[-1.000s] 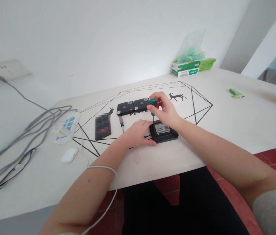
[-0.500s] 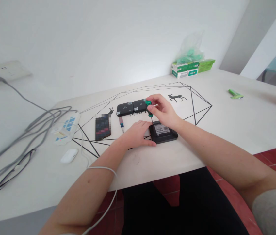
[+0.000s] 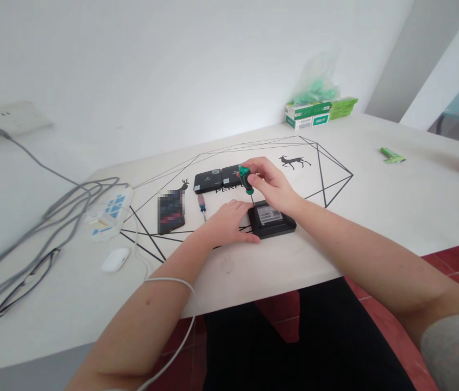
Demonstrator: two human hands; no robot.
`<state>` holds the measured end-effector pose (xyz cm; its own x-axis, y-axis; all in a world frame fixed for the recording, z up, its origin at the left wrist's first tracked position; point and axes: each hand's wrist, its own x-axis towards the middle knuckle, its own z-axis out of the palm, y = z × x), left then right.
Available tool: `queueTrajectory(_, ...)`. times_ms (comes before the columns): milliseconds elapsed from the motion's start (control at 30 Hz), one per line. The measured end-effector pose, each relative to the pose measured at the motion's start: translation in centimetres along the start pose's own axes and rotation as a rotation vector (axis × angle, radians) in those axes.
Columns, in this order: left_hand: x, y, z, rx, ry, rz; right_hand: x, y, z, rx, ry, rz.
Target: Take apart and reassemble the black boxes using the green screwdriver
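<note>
A flat black electronics box [image 3: 272,231] with a white printed label on its upper face lies near the table's front edge. My left hand [image 3: 233,220] braces it at the left side, thumb by the near corner and fingers by the far corner. My right hand [image 3: 270,182] is closed around the green and black handle of a screwdriver [image 3: 246,178]. The tool leans slightly, its thin shaft running down to the box's far left corner; the tip's exact seat is too small to tell. Another screwdriver [image 3: 201,205], with a clear reddish and blue handle, lies left of my left hand.
Two similar black boxes [image 3: 208,181] lie side by side behind my hands. A phone [image 3: 171,212], white earbud case [image 3: 115,260], glasses [image 3: 25,282], grey cables [image 3: 70,201] and a power strip [image 3: 111,214] are leftward. Green-and-white cartons [image 3: 308,113] stand at the back wall.
The screwdriver's handle top has tipped a little left and turned in my right hand, whose fingers have shifted on it. My left hand and the box look unmoved.
</note>
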<state>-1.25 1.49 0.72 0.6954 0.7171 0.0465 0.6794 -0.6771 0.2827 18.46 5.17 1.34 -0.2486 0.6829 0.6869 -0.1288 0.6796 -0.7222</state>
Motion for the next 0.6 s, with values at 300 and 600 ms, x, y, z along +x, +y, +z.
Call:
queueTrajectory(300,0.03,0.0,0.04,-0.009,0.004,0.006,0.23,-0.19,-0.23,-0.186,0.064,-0.085)
queueTrajectory(600,-0.02,-0.08,0.07,0.004,-0.001,0.006,0.13,-0.04,0.05,0.035,0.058,0.009)
